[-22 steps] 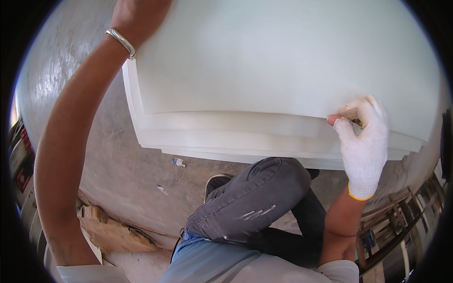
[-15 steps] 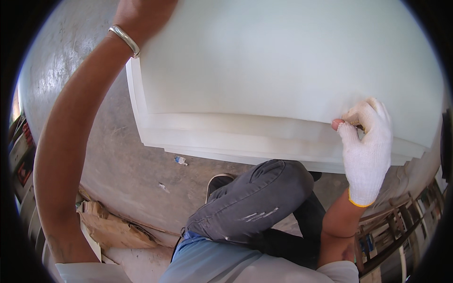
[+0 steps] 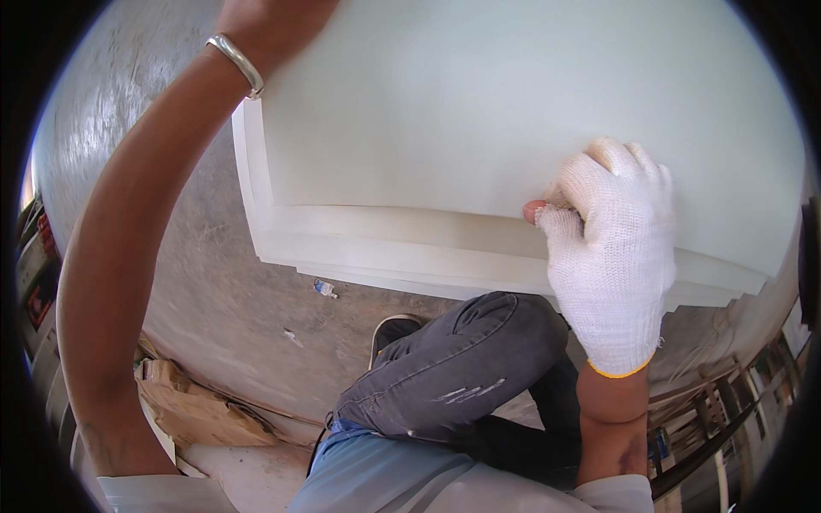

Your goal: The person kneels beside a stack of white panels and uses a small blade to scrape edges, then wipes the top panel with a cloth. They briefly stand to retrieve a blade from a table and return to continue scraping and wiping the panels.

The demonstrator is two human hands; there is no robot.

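Pale sheets (image 3: pixel 385 229) lie stacked beyond the person's knee (image 3: pixel 534 323), at least three, edges staggered, not yet flush; the exact count is unclear. One gloved right hand (image 3: pixel 611 227) curls its fingers narrowly at the top sheet's (image 3: pixel 428 111) near edge, grip uncertain; one bare left hand (image 3: pixel 278 30) has its fingers cropped, state untellable.

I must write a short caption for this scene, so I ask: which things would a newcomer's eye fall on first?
Probably the stack of large pale sheets, filling much of the upper middle and right. Next, the white knitted glove on the right hand, whose bare thumb tip shows at the near edge of the top sheet. At upper left, a silver bracelet circles the left wrist.
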